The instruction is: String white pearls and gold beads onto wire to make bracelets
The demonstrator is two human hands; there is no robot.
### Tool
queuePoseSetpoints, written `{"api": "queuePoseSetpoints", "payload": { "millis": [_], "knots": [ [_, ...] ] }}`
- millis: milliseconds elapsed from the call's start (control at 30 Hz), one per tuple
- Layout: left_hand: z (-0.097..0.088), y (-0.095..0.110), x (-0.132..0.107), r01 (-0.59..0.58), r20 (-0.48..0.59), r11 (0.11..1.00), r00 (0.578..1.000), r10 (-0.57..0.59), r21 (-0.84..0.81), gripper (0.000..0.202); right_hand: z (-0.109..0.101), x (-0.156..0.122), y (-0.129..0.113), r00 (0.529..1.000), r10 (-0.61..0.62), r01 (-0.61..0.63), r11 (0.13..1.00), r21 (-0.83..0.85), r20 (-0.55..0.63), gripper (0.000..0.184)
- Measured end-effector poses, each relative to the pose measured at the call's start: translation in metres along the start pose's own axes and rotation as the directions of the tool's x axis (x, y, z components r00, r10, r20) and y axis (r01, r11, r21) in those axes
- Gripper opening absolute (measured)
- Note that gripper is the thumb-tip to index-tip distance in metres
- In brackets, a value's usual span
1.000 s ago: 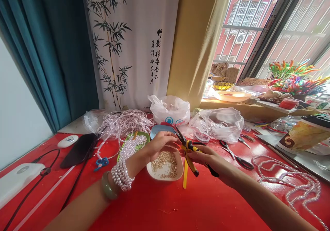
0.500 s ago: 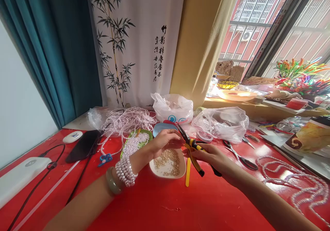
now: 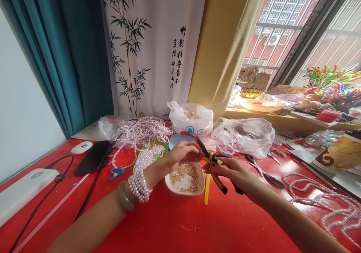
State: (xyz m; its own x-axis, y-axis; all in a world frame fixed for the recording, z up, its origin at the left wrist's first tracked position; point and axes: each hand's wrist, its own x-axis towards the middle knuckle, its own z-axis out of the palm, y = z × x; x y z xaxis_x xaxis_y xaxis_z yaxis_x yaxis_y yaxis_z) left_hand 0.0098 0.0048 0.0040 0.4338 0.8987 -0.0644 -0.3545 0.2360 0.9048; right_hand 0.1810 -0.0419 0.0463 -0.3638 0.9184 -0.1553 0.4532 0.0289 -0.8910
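My right hand is closed round yellow and black pliers, whose jaws point up and away to the left. My left hand is beside the pliers, its fingers pinched together; what they hold is too small to make out. Below both hands stands a white bowl with gold beads in it. A bracelet of several pearl strands and a jade-coloured bangle circle my left wrist. Just behind the bowl, a blue dish is partly hidden by my left hand.
A green tray of pale beads and a heap of bead strings lie left. Plastic bags stand at the back. Scissors, more bead strings and a cup are right. A yellow stick lies near the bowl.
The whole view has shifted slightly, so things appear a little further right. Both hands keep nearly the same pose, and the pliers stay in my right hand.
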Motion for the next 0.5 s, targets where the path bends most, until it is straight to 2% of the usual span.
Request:
{"api": "queuePoseSetpoints", "payload": {
  "millis": [100, 200, 300, 500],
  "knots": [
    [0.0013, 0.0017, -0.0019, -0.009, 0.011, 1.000, 1.000, 0.009, 0.005, 0.004, 0.0007, -0.0001, 0.0013, 1.000, 0.004, -0.004, 1.000, -0.008, -0.030, 0.013],
    [0.0028, 0.0041, -0.0043, -0.019, 0.024, 1.000, 1.000, 0.019, 0.000, 0.004, 0.0014, 0.0010, 0.0051, 0.999, -0.046, 0.046, 0.999, -0.001, -0.011, 0.017],
    [0.0027, 0.0051, -0.0050, -0.031, 0.019, 0.999, 0.999, 0.031, 0.013, 0.003, 0.0022, 0.0027, 0.0069, 0.999, -0.046, 0.046, 0.999, 0.010, -0.009, 0.019],
    [-0.0026, 0.0033, -0.0020, -0.097, 0.048, 0.991, 0.994, 0.093, 0.089, 0.011, 0.0040, 0.0090, 0.0081, 0.999, -0.041, 0.039, 0.992, -0.121, -0.021, 0.018]
  ]
}}
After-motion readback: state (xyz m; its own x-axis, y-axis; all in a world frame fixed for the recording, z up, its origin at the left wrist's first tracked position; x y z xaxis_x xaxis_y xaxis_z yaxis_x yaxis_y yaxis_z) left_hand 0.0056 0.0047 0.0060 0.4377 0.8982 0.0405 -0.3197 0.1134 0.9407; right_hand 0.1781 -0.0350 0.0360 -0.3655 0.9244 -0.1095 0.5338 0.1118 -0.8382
